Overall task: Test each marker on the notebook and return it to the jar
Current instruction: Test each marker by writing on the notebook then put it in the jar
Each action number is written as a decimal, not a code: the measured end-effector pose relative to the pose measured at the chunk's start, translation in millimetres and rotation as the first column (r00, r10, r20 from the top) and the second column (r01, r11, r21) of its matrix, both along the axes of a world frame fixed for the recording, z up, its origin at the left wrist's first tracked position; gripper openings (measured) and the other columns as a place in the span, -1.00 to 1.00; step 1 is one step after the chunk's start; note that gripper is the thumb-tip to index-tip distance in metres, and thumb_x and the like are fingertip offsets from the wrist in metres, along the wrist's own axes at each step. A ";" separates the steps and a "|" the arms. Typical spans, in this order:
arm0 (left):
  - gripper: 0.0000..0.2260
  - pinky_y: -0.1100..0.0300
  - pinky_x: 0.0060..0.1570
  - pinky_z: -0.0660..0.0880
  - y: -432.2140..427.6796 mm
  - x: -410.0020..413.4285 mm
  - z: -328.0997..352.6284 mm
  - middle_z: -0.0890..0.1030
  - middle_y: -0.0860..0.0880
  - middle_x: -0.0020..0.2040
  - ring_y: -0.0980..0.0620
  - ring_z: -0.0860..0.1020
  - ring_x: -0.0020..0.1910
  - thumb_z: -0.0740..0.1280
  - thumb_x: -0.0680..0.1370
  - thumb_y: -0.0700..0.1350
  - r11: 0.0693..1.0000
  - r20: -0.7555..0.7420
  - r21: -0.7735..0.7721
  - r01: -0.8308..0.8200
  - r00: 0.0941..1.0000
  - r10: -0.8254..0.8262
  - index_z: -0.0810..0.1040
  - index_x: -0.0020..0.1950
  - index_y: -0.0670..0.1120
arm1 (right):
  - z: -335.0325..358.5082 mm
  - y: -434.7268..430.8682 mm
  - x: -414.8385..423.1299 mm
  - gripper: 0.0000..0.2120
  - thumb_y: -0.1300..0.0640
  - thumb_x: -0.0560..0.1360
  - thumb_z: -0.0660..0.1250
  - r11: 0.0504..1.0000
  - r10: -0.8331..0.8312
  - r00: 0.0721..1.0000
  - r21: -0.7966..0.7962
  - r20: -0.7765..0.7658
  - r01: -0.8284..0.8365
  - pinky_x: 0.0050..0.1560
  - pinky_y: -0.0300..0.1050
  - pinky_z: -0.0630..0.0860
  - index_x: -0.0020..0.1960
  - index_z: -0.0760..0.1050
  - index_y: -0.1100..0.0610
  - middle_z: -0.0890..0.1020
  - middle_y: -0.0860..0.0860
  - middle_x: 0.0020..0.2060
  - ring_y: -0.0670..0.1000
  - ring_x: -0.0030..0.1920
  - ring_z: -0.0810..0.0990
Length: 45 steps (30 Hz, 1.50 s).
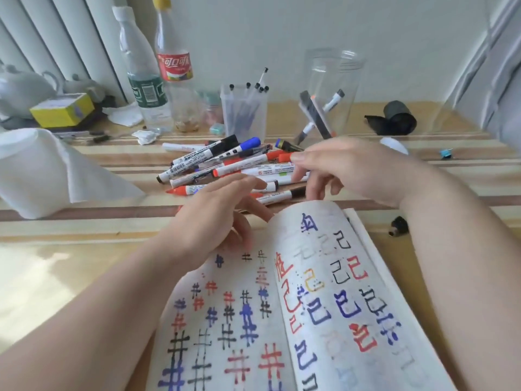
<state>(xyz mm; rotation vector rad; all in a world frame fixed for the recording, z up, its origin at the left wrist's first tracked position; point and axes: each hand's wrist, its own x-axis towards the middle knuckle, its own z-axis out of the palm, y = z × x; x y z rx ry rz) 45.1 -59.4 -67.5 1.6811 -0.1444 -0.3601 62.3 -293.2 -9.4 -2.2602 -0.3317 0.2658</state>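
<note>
The open notebook [282, 306] lies on the wooden worktop [84, 249] in the lower middle and lower right of the frame. Both its pages are crowded with red, blue, black and yellow test marks. Just above its top edge, at centre frame, is a loose pile of markers [225, 167] with red, blue and black caps, lying crosswise over one another. The left hand [214, 218] hovers over the notebook's upper left corner and the near edge of the pile, its fingers spread and relaxed, gripping nothing. The right hand [346, 170] reaches in from the right with its fingers loosely extended. One fingertip touches a red-capped marker [284, 157] at the pile's right side; I cannot tell whether it is pinched. The clear jar [346, 80] stands upright behind the right hand, upper right of centre, with a few markers [315, 114] leaning inside it. To its left is a clear box of pens [244, 111]. Further left are two plastic bottles, one with a green label [141, 80] and one with a red label [174, 69]. A yellow box [62, 110] and a pale teapot [19, 88] sit at the upper left, with white paper [42, 170] below them. A black roll [397, 118] lies at the upper right, and a small black cap [399, 224] rests beside the notebook's right edge.
</note>
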 end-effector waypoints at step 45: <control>-0.68 -0.27 -0.42 0.63 32.4 5.3 10.3 0.67 -0.09 -0.27 -0.28 0.68 -0.38 0.27 0.67 0.10 0.969 0.123 0.228 0.096 0.984 -0.126 0.54 -0.06 -0.14 | -29.1 35.6 -6.6 -0.89 0.22 0.44 0.54 0.920 -0.327 0.921 0.294 0.210 0.260 -0.34 -0.17 0.59 -0.15 0.61 0.13 0.63 0.02 -0.37 -0.08 -0.37 0.60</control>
